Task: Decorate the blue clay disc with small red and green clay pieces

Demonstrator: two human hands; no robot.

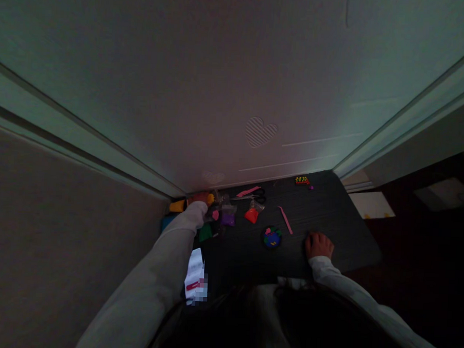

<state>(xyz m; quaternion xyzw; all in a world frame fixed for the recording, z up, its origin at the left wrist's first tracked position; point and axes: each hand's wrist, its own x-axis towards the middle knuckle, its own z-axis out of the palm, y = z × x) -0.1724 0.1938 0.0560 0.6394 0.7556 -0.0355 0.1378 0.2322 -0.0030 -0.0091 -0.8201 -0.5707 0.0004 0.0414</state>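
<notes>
My left hand (200, 197) reaches to the far left corner of a dark table (330, 214), closed on a small yellow-orange packet (211, 197) among several little bags of coloured clay. My right hand (318, 245) rests on the table at the right with its fingers curled down; it holds nothing that I can see. Between the hands lies a small round black disc (272, 237) with blue, green and pink clay on it. A purple bag (227, 216), a red bag (252, 214) and a green piece (205, 232) lie near the left hand.
A thin pink tool (286, 220) lies beside the disc. Scissors (256, 197) and a pink stick (247, 191) lie by the wall. A small dotted block (301, 180) sits at the far right corner. A white paper (194, 272) lies at the near left edge. The room is dim.
</notes>
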